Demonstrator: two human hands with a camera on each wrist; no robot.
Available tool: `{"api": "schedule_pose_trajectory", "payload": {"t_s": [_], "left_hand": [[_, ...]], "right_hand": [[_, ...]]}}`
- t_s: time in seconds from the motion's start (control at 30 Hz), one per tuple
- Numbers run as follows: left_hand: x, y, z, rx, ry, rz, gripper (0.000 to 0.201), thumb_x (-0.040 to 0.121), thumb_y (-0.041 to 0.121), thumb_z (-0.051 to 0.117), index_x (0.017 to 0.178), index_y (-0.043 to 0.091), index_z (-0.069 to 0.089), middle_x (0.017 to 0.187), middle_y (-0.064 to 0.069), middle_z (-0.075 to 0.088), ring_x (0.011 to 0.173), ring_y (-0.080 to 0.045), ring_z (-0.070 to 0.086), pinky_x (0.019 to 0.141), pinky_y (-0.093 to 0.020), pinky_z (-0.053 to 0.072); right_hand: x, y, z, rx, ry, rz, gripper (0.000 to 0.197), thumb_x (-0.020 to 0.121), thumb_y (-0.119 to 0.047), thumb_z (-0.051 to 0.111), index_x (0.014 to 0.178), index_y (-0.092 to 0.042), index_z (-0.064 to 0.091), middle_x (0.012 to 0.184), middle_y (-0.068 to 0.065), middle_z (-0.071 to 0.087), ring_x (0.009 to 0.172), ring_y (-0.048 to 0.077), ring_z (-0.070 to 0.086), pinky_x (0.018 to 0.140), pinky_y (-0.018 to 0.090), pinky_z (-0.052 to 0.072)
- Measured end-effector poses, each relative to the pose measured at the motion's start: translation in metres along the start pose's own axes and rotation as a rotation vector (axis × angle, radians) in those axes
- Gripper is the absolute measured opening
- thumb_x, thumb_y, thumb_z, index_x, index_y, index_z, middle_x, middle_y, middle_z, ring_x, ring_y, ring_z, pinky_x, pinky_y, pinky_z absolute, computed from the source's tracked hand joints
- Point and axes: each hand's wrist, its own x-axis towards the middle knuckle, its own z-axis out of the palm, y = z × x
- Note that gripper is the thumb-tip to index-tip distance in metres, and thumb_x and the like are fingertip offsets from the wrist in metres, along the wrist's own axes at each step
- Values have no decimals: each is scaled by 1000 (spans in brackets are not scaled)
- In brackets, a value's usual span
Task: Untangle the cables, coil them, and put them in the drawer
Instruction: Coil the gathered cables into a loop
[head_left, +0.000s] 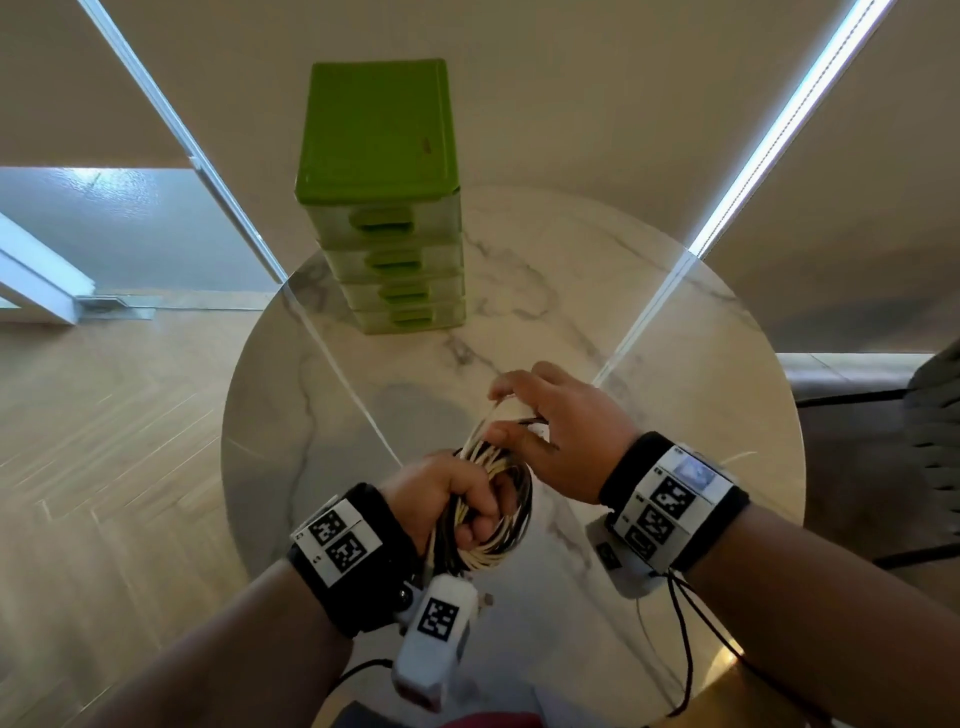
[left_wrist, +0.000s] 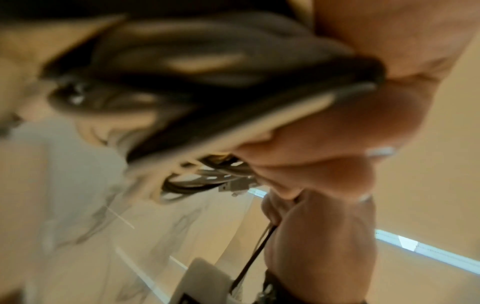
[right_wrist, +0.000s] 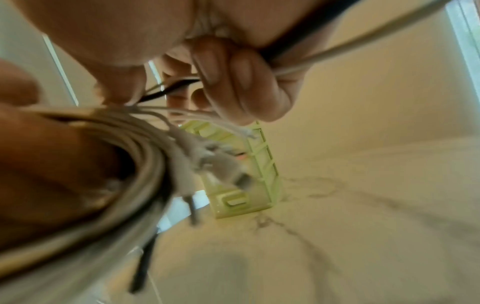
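Observation:
A coil of cream and black cables (head_left: 498, 499) hangs above the round marble table (head_left: 649, 322), near its front. My left hand (head_left: 457, 499) grips the coil in a fist; the left wrist view shows the blurred cable bundle (left_wrist: 207, 127) against my palm. My right hand (head_left: 550, 436) is just beyond it and pinches loose strands (head_left: 488, 421) that rise from the coil. In the right wrist view its fingers (right_wrist: 233, 82) curl round white and black strands, and cable plugs (right_wrist: 228, 170) dangle. The green drawer unit (head_left: 384, 208) stands at the table's far side, all its drawers closed.
Wood floor lies to the left of the table. A dark chair (head_left: 935, 426) sits at the right edge. Black leads (head_left: 685, 634) trail from my right wristband over the table's front right. The wall and blinds rise behind the drawer unit.

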Motion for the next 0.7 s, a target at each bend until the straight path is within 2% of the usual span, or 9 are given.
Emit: {"api": "schedule_pose_trajectory", "payload": {"t_s": [0.1, 0.17, 0.23, 0.27, 0.3, 0.33, 0.4, 0.53, 0.7], "left_hand": [[-1, 4, -6, -24, -49, -62, 23, 42, 2, 57, 64, -1, 65, 42, -11, 51, 28, -13, 42, 31, -14, 34], [-2, 5, -9, -10, -102, -79, 29, 36, 6, 62, 63, 0, 66, 42, -11, 52, 28, -12, 43, 31, -14, 34], [-1, 5, -9, 7, -143, -72, 28, 39, 5, 59, 65, 1, 67, 43, -11, 53, 28, -13, 43, 32, -14, 35], [-1, 5, -9, 18, -160, -64, 25, 42, 8, 61, 66, 1, 67, 43, -11, 53, 28, -13, 43, 32, -14, 35], [-1, 5, -10, 27, -182, -54, 26, 42, 9, 64, 67, 2, 67, 44, -11, 54, 28, -13, 44, 33, -14, 35], [-1, 5, -12, 28, -212, -37, 29, 40, 10, 70, 68, 3, 68, 45, -10, 55, 29, -12, 45, 34, -13, 36], [-1, 3, -15, -4, -291, -3, 34, 43, 18, 80, 72, 4, 69, 47, -9, 58, 31, -11, 48, 36, -14, 38], [-3, 0, -15, -134, -425, 42, 28, 59, 19, 76, 81, 6, 67, 53, -4, 63, 37, -7, 52, 38, -14, 35], [-1, -3, -11, -231, -491, 108, 23, 71, 18, 66, 91, 8, 66, 61, 2, 67, 43, -3, 54, 45, -18, 30]], "right_hand": [[-5, 6, 1, -142, 9, -86, 63, 88, -77, 23, 139, -44, 38, 108, -6, 40, 56, 7, 45, 59, 27, 44], [-5, 1, 2, -219, -14, -140, 67, 87, -79, 14, 144, -48, 30, 127, -2, 40, 55, 8, 49, 60, 27, 47], [0, -4, 3, -255, -62, -180, 64, 87, -77, 11, 143, -52, 29, 146, -7, 38, 72, 13, 63, 67, 30, 52], [3, -4, 4, -236, -95, -193, 63, 88, -77, 9, 138, -52, 36, 145, -11, 44, 82, 13, 66, 72, 32, 53], [5, -2, 5, -185, -127, -194, 64, 87, -78, 7, 126, -50, 48, 131, -14, 57, 85, 12, 66, 73, 31, 52], [6, 1, 6, -113, -153, -182, 63, 87, -79, 7, 105, -45, 56, 104, -15, 66, 77, 9, 63, 70, 29, 49], [6, 8, 10, 28, -171, -133, 52, 90, -75, 15, 72, -42, 50, 61, -13, 54, 55, 4, 51, 59, 24, 39], [6, 11, 9, 283, -160, 7, 60, 95, -63, 29, 54, -21, 44, 47, -8, 41, 42, 8, 38, 48, 20, 33], [13, 9, 7, 512, -181, 121, 60, 92, -56, 41, 44, -20, 40, 41, -11, 34, 40, 6, 30, 44, 17, 30]]}}
